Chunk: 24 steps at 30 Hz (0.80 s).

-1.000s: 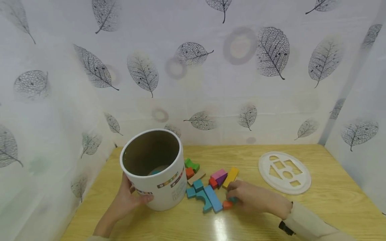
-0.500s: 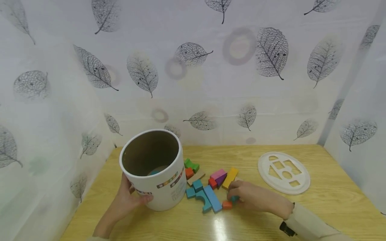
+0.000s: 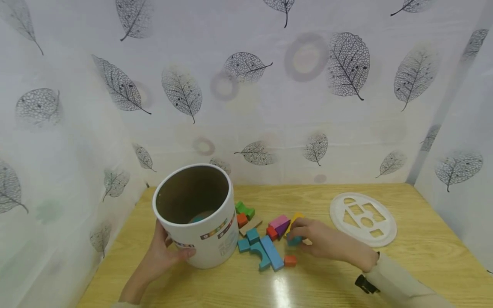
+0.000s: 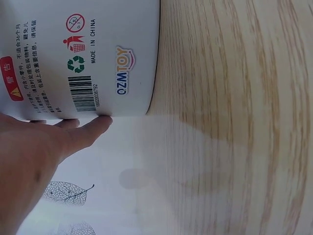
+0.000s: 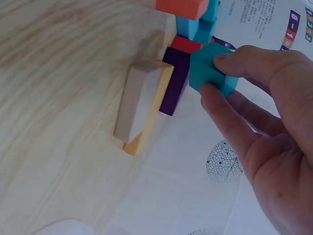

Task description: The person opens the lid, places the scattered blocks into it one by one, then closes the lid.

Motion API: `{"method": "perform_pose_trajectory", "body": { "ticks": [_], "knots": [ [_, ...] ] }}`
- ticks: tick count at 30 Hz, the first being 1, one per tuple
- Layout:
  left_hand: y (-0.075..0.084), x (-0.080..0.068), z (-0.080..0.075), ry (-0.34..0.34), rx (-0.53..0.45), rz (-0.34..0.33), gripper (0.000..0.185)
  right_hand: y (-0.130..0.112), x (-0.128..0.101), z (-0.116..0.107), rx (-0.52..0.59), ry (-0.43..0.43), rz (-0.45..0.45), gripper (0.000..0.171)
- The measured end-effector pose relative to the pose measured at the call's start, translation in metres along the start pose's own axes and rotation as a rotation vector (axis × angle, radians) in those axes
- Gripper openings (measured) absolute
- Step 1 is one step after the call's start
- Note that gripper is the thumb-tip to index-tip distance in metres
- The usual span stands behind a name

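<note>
Bench state: left hand on tub, right hand pinching a teal cube above the block pile.

Wooden table (image 3: 423, 252), walled by leaf-print sheet on three sides; open board lower centre and lower right of the head view. White tub (image 3: 200, 222), lower left, mouth open, tilted toward the camera; left hand (image 3: 163, 252) curled around its near wall. White shape-sorter lid (image 3: 363, 219) flat at right, well apart from the blocks. Block pile (image 3: 265, 239) just right of the tub, with an orange cube (image 3: 290, 260) at its near edge. Right hand (image 3: 323, 239) grips the teal cube (image 5: 211, 70) between thumb and fingertips, lifted, just beside the purple block (image 5: 176, 81) and yellow plank (image 5: 142, 105).
</note>
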<state>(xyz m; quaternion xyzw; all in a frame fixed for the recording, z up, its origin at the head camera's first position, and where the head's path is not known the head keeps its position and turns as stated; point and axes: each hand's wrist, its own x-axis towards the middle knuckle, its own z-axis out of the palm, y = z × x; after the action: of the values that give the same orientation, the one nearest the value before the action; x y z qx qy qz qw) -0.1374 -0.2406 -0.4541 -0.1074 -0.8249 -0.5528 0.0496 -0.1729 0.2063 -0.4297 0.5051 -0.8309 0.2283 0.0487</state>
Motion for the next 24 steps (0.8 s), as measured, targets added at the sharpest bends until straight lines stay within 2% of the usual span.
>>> {"method": "perform_pose_trajectory", "body": {
  "ticks": [7,14,19,24],
  "knots": [
    [0.001,-0.001,0.000,0.002,-0.001,-0.005,0.124,0.003,0.015,-0.015,-0.049,0.115,0.003,0.031],
    [0.002,-0.002,0.000,0.008,0.014,-0.001,0.123,0.009,0.033,-0.027,-0.060,0.237,-0.071,0.035],
    [0.002,-0.002,-0.001,0.004,0.013,-0.002,0.122,0.011,0.046,-0.037,-0.037,0.276,-0.130,0.034],
    [0.002,-0.002,-0.001,-0.002,0.011,-0.007,0.122,0.010,0.060,-0.048,-0.027,0.306,-0.138,0.034]
  ]
}}
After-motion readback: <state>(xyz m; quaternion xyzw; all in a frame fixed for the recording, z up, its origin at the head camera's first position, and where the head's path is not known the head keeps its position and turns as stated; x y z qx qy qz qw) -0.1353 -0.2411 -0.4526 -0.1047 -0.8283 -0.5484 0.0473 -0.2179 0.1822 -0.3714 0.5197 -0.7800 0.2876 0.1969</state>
